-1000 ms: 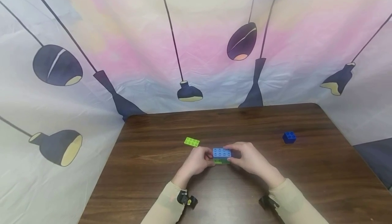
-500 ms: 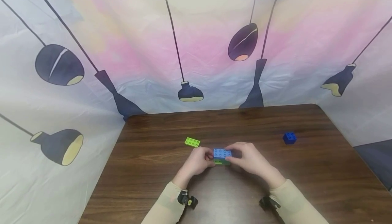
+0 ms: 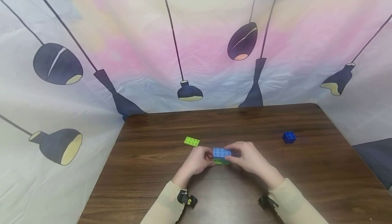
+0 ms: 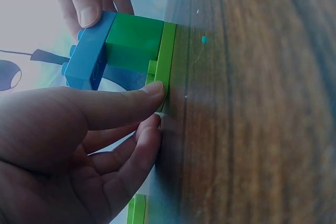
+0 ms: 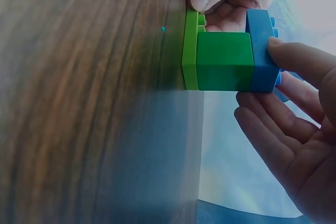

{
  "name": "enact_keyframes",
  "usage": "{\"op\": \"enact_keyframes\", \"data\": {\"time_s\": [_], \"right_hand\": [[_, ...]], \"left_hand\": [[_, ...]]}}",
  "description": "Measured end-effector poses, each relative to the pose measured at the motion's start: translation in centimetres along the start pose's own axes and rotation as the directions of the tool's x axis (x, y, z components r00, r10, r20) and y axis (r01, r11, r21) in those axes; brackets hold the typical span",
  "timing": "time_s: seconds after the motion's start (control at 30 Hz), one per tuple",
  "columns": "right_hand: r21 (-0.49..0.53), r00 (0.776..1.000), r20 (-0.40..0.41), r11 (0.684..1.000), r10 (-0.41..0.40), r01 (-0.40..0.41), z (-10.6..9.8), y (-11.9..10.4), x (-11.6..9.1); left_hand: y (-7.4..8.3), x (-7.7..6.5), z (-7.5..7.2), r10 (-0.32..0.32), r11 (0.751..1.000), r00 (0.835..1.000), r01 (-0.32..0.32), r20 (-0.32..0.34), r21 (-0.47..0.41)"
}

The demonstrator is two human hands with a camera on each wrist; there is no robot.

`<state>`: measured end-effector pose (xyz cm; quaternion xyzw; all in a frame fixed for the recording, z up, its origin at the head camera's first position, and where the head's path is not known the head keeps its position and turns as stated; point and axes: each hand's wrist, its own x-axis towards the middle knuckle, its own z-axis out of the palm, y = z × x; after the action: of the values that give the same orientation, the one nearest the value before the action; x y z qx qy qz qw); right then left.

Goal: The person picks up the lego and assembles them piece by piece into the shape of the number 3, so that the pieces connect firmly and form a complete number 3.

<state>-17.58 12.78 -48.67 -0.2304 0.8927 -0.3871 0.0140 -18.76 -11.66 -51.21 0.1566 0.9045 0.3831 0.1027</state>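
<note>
Between my hands stands a small stack of toy building bricks. At its bottom lies a thin lime green brick [image 5: 190, 59], with a square green brick [image 5: 224, 61] above it and a longer light blue brick [image 3: 221, 153] on top. My left hand [image 3: 197, 161] pinches the left end of the lime brick, low by the table, thumb on its near side. My right hand [image 3: 248, 157] grips the right end of the light blue brick, thumb at its near edge. Left of the green brick, a gap separates the light blue brick from the lime one in the left wrist view.
Another thin lime brick [image 3: 192, 141] lies on the brown wooden table [image 3: 153, 190] just beyond my left hand. A dark blue square brick [image 3: 289, 137] stands further off to the right. Behind the table hangs a cloth backdrop [image 3: 208, 64] printed with lamps.
My right thumb has slid slightly left along the near edge of the light blue brick. My left hand and the loose bricks keep their places.
</note>
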Motion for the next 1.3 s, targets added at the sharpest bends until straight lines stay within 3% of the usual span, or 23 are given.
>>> {"op": "enact_keyframes", "data": {"time_s": [0.3,0.9,1.3], "right_hand": [[-0.045,1.000,0.003,0.999,-0.018,0.018,0.2,-0.3,0.2],[0.100,0.998,0.034,0.994,0.050,-0.053,-0.3,0.6,0.0],[0.131,0.994,0.070,0.987,0.081,-0.090,-0.5,0.3,0.1]], "left_hand": [[0.1,-0.1,-0.2,-0.011,1.000,1.000,0.011,0.005,-0.007],[0.2,0.1,-0.2,0.000,1.000,1.000,0.000,0.001,-0.005],[0.1,-0.1,-0.2,0.011,1.000,1.000,-0.010,0.005,-0.010]]}}
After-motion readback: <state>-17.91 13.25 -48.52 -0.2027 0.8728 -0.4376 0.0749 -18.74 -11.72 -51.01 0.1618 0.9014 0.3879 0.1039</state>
